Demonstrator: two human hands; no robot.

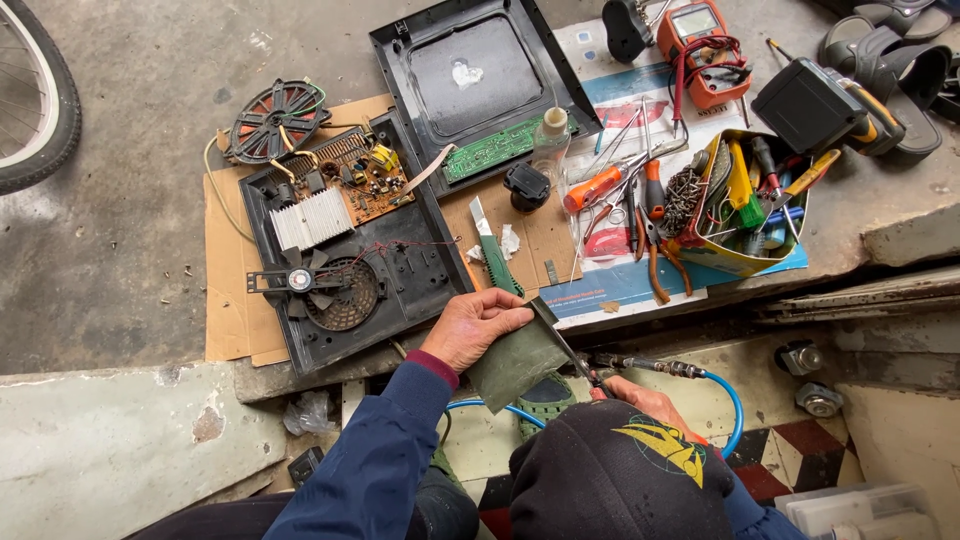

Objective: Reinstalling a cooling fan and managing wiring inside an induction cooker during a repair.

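Observation:
My left hand (pixel 470 325) grips a flat grey-green sheet (pixel 517 362) by its upper edge, holding it over the step's edge. My right hand (pixel 645 400), partly hidden behind a black knitted cap (pixel 620 475), is closed on a thin metal-tipped tool (pixel 640 365) fed by a blue hose (pixel 735 400). The tool's dark narrow tip (pixel 555 330) lies along the sheet's right edge. Just beyond the left hand sits an opened black appliance base (pixel 345 250) with a fan (pixel 335 290), a white heat sink (pixel 312 218) and a brown circuit board (pixel 365 180).
On cardboard (pixel 235 300) lie a copper coil (pixel 278 118), a black top cover (pixel 480 70), a green board (pixel 495 148) and a green utility knife (pixel 495 260). To the right are an orange multimeter (pixel 700 50), pliers, screwdrivers, a yellow box of tools (pixel 740 200) and sandals (pixel 890 60). A bicycle wheel (pixel 40 100) stands at left.

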